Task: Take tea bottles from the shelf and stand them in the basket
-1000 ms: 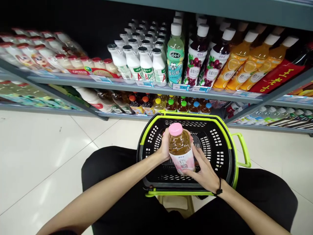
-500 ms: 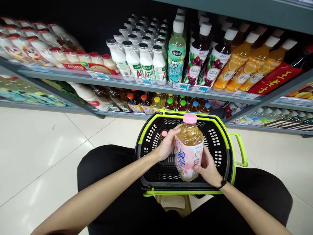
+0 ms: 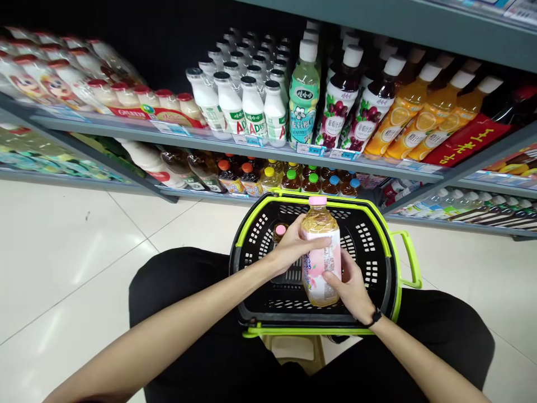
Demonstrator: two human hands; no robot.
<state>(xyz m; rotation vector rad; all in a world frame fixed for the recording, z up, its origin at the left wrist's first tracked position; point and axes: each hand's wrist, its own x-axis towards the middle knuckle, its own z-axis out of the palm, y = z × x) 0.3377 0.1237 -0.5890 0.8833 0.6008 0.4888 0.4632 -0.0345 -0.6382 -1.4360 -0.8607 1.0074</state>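
Note:
Between my hands is a large drink bottle [image 3: 321, 260] with a pink cap, a pink-and-white label and pale yellow liquid above it. My left hand [image 3: 296, 244] grips its left side, the thumb lying across the front of the label. Around the lower right side wraps my right hand [image 3: 351, 285], thumb on the label and its other fingers partly hidden behind. The bottle is held upright, slightly tilted, over a black shopping basket [image 3: 247, 291] with lime-green trim. Inside the basket, left of the held bottle, a second pink-capped bottle [image 3: 281, 230] is partly hidden by my left hand.
Ahead, a grey shelf [image 3: 268, 151] carries white milk-drink bottles [image 3: 251, 112], a green bottle [image 3: 304, 101], grape juice [image 3: 339, 106] and orange juice [image 3: 396, 117]. More bottles [image 3: 291, 180] stand on the bottom shelf. The basket's green handle [image 3: 411, 260] sticks out right. My knees flank the basket.
The bottle has turned in my hands, bringing more of the label's printed panel to the front. My left thumb has moved across the label. The bottle has shifted slightly left.

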